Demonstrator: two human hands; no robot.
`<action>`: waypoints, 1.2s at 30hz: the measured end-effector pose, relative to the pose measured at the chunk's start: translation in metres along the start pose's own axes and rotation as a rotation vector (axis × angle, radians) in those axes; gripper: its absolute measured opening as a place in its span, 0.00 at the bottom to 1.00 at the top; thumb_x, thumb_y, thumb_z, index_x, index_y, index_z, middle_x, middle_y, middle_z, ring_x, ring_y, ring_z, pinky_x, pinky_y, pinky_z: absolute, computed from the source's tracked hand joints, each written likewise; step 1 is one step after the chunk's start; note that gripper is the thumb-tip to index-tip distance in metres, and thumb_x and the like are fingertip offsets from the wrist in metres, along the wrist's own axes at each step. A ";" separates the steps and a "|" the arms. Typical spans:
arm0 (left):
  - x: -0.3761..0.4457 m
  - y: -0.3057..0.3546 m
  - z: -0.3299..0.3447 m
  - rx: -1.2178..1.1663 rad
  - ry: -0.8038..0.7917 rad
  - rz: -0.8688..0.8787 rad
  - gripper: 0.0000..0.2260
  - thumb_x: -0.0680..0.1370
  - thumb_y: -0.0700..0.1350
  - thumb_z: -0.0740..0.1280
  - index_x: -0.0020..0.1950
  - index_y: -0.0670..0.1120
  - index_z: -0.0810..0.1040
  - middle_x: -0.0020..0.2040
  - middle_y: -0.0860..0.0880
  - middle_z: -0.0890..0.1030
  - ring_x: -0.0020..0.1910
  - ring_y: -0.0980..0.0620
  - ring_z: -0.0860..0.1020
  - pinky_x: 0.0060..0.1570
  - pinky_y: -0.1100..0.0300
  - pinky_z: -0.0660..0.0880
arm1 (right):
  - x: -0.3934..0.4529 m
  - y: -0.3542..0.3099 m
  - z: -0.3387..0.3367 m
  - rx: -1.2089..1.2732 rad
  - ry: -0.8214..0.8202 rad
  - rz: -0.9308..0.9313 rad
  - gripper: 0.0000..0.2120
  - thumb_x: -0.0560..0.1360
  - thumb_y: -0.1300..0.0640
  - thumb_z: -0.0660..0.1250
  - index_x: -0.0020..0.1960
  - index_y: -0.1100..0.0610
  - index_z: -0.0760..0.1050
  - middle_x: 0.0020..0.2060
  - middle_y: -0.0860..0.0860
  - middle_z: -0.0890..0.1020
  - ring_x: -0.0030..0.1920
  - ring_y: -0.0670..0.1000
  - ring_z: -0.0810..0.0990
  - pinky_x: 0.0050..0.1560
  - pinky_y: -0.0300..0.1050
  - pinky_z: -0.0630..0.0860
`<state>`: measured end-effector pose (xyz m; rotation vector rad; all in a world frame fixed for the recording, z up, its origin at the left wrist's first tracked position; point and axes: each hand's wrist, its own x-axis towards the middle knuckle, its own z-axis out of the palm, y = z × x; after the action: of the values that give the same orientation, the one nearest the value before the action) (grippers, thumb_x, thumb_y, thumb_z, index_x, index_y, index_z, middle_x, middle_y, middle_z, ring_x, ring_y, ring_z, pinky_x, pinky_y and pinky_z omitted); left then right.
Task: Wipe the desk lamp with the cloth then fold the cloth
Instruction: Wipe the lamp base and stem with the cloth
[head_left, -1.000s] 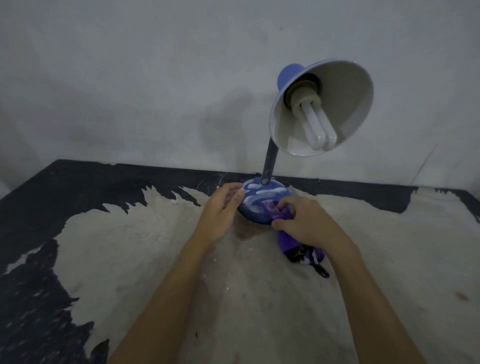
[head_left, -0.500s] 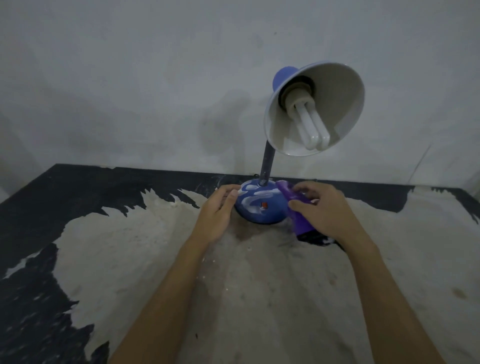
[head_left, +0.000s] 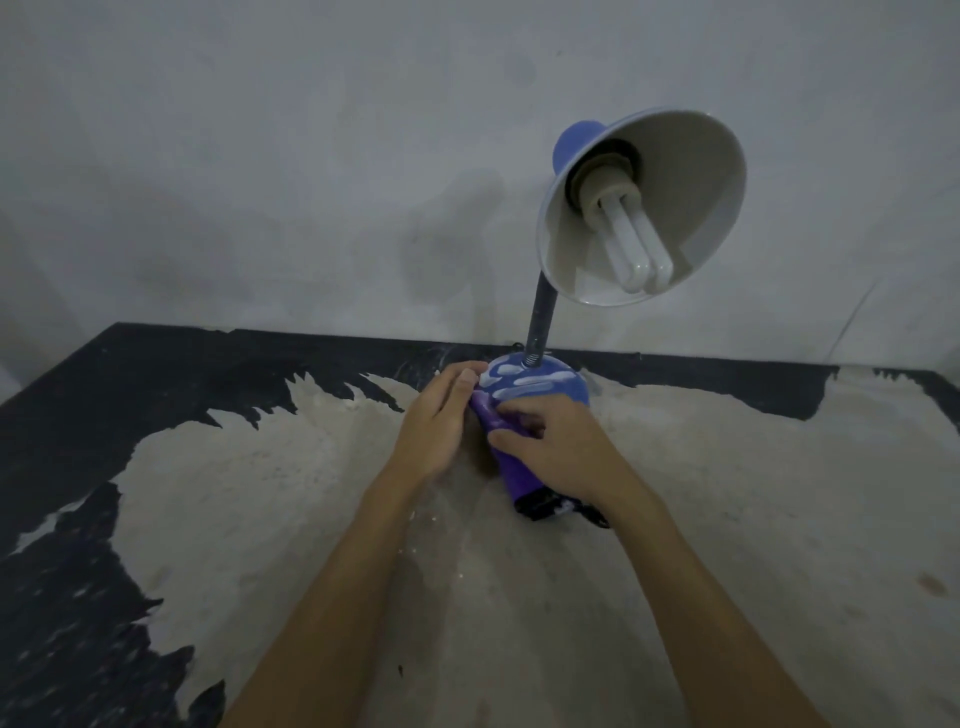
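My right hand (head_left: 558, 447) grips a bunched purple cloth (head_left: 506, 457), fingers curled over its upper part, and presses it against the near left side of the lamp's round blue base with white streaks (head_left: 540, 387). The cloth's lower end, dark with white marks, trails out from under my wrist onto the table, and a short black strap lies just beside it.

My left hand (head_left: 436, 421) rests against the left edge of the base, fingers close together and only lightly bent; the fingertips touch the base rim and the top end of the cloth. It holds nothing that I can see.

The blue desk lamp (head_left: 639, 208) stands upright at the far edge of the worn table with peeling black paint over a pale surface (head_left: 260, 493), close to the grey-white plaster wall (head_left: 260, 156). A dark bendy neck (head_left: 540, 322) rises from the top of the base, with a small spring at its foot. The cone shade has a blue outside and a pale inside, and it tilts towards me and to the right. A white folded-tube bulb (head_left: 631, 244) sits in its socket, unlit.

Both forearms reach in from the bottom of the view, bare. The light is dim; the lamp's shadow lies faint on the wall to its left.
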<state>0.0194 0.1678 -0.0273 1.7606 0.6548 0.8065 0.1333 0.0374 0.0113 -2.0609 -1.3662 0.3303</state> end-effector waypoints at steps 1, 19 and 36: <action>0.000 0.000 0.000 -0.050 0.004 -0.019 0.14 0.86 0.53 0.54 0.61 0.58 0.79 0.60 0.51 0.82 0.61 0.52 0.80 0.65 0.48 0.76 | 0.001 -0.004 0.006 0.033 -0.005 -0.022 0.22 0.77 0.46 0.70 0.69 0.50 0.76 0.61 0.49 0.83 0.54 0.45 0.78 0.51 0.35 0.70; 0.007 0.002 -0.001 -0.230 0.015 -0.140 0.20 0.86 0.57 0.53 0.70 0.52 0.76 0.62 0.45 0.82 0.63 0.50 0.79 0.66 0.55 0.74 | 0.001 0.010 -0.033 -0.072 0.040 0.023 0.04 0.80 0.49 0.66 0.48 0.45 0.79 0.36 0.42 0.77 0.37 0.43 0.75 0.32 0.30 0.66; 0.010 0.004 -0.002 -0.294 0.024 -0.186 0.23 0.85 0.61 0.49 0.69 0.51 0.75 0.60 0.45 0.83 0.59 0.54 0.80 0.55 0.63 0.73 | 0.007 -0.002 -0.037 0.454 0.239 0.047 0.12 0.82 0.48 0.62 0.54 0.52 0.82 0.45 0.49 0.85 0.44 0.47 0.83 0.44 0.42 0.76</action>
<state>0.0248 0.1754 -0.0212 1.4052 0.6687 0.7541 0.1539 0.0303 0.0417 -1.6936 -0.9936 0.3628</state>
